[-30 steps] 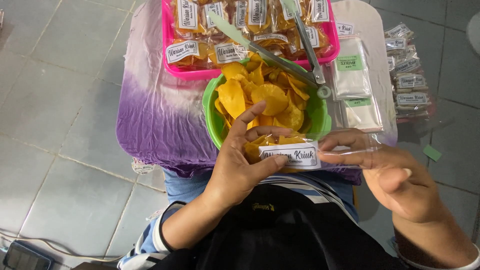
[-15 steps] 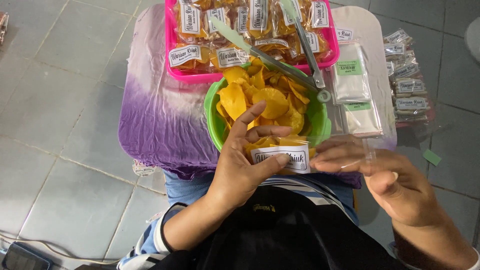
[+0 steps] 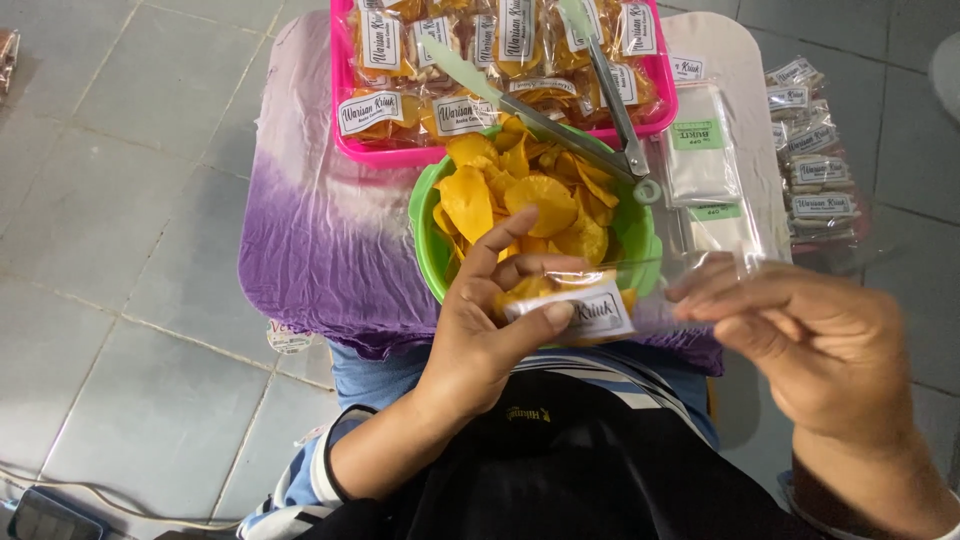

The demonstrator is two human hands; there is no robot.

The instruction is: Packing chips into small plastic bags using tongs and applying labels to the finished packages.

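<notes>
My left hand grips a clear plastic bag with a white label, part filled with orange chips, thumb across the label. My right hand pinches the bag's empty open end at the right and stretches it sideways. Just beyond the bag stands a green bowl heaped with orange chips. Metal tongs lie across the bowl's far rim.
A pink tray of filled, labelled chip bags sits behind the bowl on a purple-and-white cloth. Stacks of empty clear bags lie at right; more packed bags sit on the tiled floor. Cable and a device lie bottom left.
My right hand rose and turned, its back now to the camera, pulling the bag's open end up and right. The labelled end tilted in my left hand.
</notes>
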